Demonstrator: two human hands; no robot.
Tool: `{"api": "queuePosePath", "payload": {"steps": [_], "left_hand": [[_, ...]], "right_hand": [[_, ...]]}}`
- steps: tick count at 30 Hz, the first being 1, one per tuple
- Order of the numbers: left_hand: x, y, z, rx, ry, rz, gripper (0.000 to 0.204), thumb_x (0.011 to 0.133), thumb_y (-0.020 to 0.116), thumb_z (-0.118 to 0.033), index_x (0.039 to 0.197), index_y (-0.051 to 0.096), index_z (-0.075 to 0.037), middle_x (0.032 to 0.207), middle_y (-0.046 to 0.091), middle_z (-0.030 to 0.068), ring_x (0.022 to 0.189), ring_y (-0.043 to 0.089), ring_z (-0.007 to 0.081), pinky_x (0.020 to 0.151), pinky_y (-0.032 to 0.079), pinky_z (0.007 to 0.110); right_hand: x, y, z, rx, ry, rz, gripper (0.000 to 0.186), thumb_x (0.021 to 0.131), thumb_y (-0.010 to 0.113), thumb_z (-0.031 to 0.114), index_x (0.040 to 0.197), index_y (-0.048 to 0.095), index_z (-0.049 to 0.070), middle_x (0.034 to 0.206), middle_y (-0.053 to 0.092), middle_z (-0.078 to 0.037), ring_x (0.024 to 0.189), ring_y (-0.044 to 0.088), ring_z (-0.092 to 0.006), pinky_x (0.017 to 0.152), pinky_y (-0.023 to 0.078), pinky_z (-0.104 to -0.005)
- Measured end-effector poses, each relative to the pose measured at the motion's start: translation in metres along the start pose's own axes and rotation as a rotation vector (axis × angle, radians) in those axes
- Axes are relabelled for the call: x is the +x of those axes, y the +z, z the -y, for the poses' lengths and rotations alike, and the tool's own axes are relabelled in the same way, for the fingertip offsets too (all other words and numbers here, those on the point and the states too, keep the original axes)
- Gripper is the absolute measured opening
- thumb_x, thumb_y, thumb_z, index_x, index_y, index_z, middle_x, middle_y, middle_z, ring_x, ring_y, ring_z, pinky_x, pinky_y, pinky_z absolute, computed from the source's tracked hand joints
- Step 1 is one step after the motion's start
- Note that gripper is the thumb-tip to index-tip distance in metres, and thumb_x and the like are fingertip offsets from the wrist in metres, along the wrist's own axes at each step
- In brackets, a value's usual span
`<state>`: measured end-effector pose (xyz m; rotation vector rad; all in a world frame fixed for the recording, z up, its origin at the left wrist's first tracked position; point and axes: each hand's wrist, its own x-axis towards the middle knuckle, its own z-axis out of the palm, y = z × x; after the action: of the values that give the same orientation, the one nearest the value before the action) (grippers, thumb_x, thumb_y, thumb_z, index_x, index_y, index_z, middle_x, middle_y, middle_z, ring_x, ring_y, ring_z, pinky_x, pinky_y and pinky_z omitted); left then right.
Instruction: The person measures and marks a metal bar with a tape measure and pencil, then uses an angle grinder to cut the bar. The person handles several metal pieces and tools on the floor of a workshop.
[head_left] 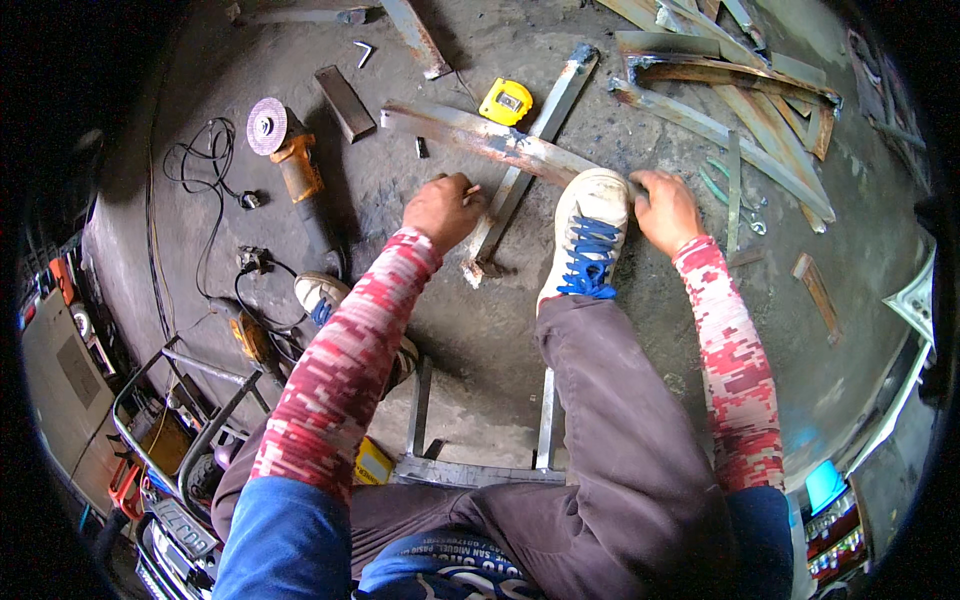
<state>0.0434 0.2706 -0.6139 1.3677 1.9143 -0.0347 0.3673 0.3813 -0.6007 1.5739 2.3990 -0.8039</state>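
My left hand (443,212) is closed in a pinch beside a grey steel bar (555,112); a small, thin, pale tip shows at its fingers, too small to name. A rusty steel bar (478,135) lies across that bar, with a dark scorched patch near the crossing. My white shoe (594,205) with blue laces presses on the right end of the rusty bar and hides it. Against the shoe's toe, my right hand (668,212) has its fingers curled; what they grip, if anything, is hidden. A yellow tape measure (507,102) sits just beyond the crossing.
An angle grinder (296,165) with its cord lies at the left, near a short dark steel piece (345,103). Scrap steel bars (740,140) pile up at the far right, with green-handled pliers (716,182) nearer. Beneath me is a low metal-legged stool (480,472).
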Motion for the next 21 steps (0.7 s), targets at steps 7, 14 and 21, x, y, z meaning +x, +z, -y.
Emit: {"api": "queuePosePath", "payload": {"steps": [7,14,21], "left_hand": [[-0.013,0.047,-0.040,-0.050,-0.082,-0.211,0.039,0.082,0.083,-0.031,0.106,0.069,-0.003,0.115,0.064,0.0200,0.105,0.068,0.0410,0.088,0.058,0.049],[-0.020,0.065,-0.045,0.025,0.082,-0.289,0.026,0.085,0.070,-0.008,0.109,0.064,0.000,0.113,0.061,0.0177,0.109,0.062,0.0390,0.089,0.056,0.047],[-0.045,0.075,-0.053,0.077,0.222,-0.144,0.025,0.087,0.070,-0.014,0.109,0.065,-0.002,0.112,0.062,0.0150,0.107,0.064,0.0350,0.086,0.058,0.044]], "right_hand": [[0.027,-0.016,0.011,0.108,0.122,0.085,0.034,0.087,0.065,0.016,0.119,0.076,0.007,0.118,0.073,-0.023,0.115,0.068,-0.0411,0.102,0.053,-0.0490],[0.061,-0.008,0.009,0.234,0.229,0.414,0.061,0.081,0.084,0.042,0.126,0.074,0.003,0.127,0.071,-0.023,0.120,0.068,-0.0367,0.106,0.052,-0.0427],[0.069,0.007,-0.005,0.284,0.055,0.531,0.048,0.074,0.089,0.027,0.116,0.079,0.008,0.115,0.078,-0.016,0.107,0.074,-0.0293,0.097,0.057,-0.0385]]}}
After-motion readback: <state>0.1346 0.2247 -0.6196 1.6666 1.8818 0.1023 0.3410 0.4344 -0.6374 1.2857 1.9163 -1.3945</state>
